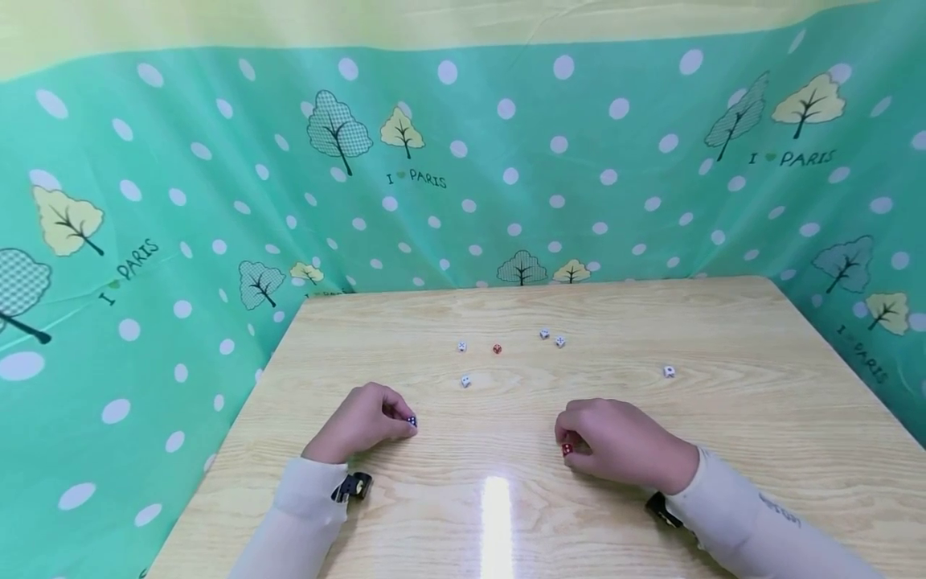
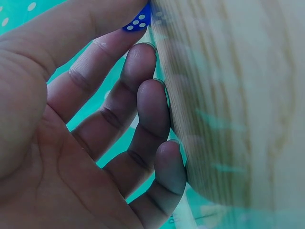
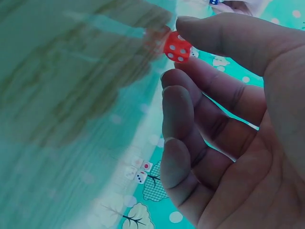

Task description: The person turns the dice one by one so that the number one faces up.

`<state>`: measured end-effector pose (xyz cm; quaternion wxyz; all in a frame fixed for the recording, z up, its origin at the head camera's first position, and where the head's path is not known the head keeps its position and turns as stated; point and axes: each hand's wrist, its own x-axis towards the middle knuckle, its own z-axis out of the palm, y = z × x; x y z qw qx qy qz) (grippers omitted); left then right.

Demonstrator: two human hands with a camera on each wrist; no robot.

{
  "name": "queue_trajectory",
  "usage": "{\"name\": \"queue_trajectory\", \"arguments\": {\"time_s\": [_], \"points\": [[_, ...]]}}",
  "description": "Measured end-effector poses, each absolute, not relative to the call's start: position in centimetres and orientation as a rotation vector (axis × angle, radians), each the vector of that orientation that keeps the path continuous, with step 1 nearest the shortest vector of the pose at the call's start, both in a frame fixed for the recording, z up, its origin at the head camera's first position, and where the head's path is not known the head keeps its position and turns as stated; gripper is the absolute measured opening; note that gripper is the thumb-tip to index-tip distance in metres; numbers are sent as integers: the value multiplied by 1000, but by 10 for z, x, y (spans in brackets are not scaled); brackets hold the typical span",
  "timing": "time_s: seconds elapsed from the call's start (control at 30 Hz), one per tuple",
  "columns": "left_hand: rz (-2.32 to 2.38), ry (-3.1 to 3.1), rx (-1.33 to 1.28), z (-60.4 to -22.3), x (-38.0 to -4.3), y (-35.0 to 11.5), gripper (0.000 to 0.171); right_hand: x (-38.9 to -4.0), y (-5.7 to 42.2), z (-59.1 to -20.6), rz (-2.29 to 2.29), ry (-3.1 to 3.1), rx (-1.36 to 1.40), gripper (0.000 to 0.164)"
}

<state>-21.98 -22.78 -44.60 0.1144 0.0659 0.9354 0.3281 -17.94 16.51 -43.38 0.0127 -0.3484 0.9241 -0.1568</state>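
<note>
My left hand (image 1: 367, 422) pinches a blue die (image 1: 412, 420) with white pips between thumb and index finger, low over the table at left. The left wrist view shows part of this blue die (image 2: 137, 20) at the tabletop, half hidden by the thumb. Across the table, my right hand (image 1: 622, 441) has a red die (image 1: 567, 449) between thumb and index finger. In the right wrist view the red die (image 3: 177, 47) is at the table surface, white pips showing. The other fingers of both hands bend loosely, their tips near the wood.
Beyond the hands lie a white die (image 1: 466, 381), another white die (image 1: 462, 346) and a red die (image 1: 497, 349). Two white dice (image 1: 553, 338) lie close together farther back; a white die (image 1: 669, 371) lies at right. A green patterned cloth (image 1: 506, 209) borders the wooden table (image 1: 347, 338).
</note>
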Motion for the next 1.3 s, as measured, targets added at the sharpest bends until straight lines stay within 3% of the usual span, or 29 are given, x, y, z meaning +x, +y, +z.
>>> {"name": "queue_trajectory", "arguments": {"time_s": [0.5,1.3], "points": [[959,2746,176,-447,-219,-228,14,-181,163,-437,-504,2874,-1180,17],[958,2741,215,-446,-220,-229,13,-184,169,-428,-600,2820,-1104,17]]}}
